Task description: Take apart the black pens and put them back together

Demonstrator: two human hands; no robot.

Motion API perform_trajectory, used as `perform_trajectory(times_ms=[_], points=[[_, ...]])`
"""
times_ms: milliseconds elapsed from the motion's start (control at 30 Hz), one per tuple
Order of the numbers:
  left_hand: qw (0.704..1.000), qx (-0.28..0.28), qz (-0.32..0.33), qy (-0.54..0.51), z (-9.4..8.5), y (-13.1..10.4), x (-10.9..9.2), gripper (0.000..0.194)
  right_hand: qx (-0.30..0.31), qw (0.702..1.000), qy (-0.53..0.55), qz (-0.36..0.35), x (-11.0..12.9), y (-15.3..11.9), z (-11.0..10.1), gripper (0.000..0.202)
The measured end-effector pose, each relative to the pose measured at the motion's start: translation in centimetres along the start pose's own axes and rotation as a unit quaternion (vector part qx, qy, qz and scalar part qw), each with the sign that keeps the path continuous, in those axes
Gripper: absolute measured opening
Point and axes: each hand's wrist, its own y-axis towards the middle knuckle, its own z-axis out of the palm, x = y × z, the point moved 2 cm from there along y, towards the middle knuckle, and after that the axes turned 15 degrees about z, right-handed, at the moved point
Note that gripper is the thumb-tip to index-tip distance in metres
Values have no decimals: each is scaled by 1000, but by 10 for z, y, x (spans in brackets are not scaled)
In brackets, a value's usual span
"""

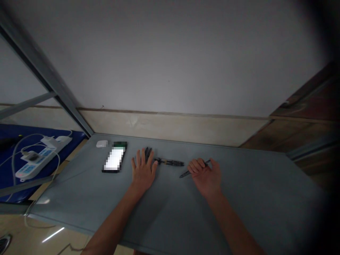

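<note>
My left hand point(142, 172) is spread palm down at the middle of the grey table point(164, 219), its fingers apart. Partly hidden behind its fingers lies a dark slim item point(147, 153) that I cannot make out fully. Just right of that hand, several black pens point(172, 163) rest close together, pointing sideways. My right hand point(206, 177) is closed around a dark pen point(185, 174), palm turned partly up. The pen slants, with one end sticking out to the lower left, near the tabletop, and the other by the thumb.
A phone point(114, 159) with a lit, blurred screen lies left of my left hand. Behind it is a small white case point(102, 143). At far left, a white power strip point(44, 159) with plugs and cables sits on a blue surface point(7, 132). Metal frame bars point(69, 109) stand between.
</note>
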Motion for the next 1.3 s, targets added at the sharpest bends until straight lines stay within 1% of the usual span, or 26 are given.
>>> perform_trajectory(times_ms=[100, 167, 333, 467, 567, 633, 700, 800, 900, 1000, 1067, 1133, 1200, 1233, 1300], points=[[999, 29, 9, -15, 5, 0, 1, 55, -3, 1000, -4, 11, -3, 1, 0, 44], [999, 38, 15, -18, 7, 0, 2, 56, -5, 1000, -1, 18, -4, 2, 0, 43], [999, 32, 23, -12, 10, -2, 3, 58, -6, 1000, 8, 23, -4, 3, -1, 44], [999, 28, 23, -14, 11, -3, 2, 58, -4, 1000, 9, 9, 0, 2, -4, 44], [1000, 20, 13, -15, 7, -1, 0, 57, -4, 1000, 3, -2, 4, 2, -5, 44], [1000, 4, -7, -7, 0, 2, 2, 55, -12, 1000, -2, -3, 5, 1, -5, 44], [999, -25, -35, 10, -8, 4, 7, 53, -23, 1000, -3, -1, 5, 2, -5, 44], [993, -61, -90, 41, -18, 6, 20, 51, -31, 999, -5, 6, 3, 2, -6, 43], [987, -66, -134, 61, -18, 6, 36, 50, -32, 999, -13, 16, 0, 2, -5, 43], [986, -52, -150, 50, -14, 7, 52, 49, -28, 999, -12, 18, 0, 2, -4, 43], [991, -45, -121, 29, -14, 10, 58, 49, -21, 1000, -3, 15, 1, 1, -3, 42], [997, -57, -50, 7, -16, 14, 61, 48, -17, 1000, 8, 10, 3, 0, -2, 41], [996, -84, 17, -5, -21, 17, 60, 47, -14, 1000, 13, 2, 5, -1, -1, 40], [995, -95, 39, -6, -23, 18, 58, 46, -12, 1000, 14, -3, 6, -2, -1, 40], [993, -105, 61, -4, -27, 19, 55, 45, -8, 1000, 13, -8, 9, -2, -2, 40]])
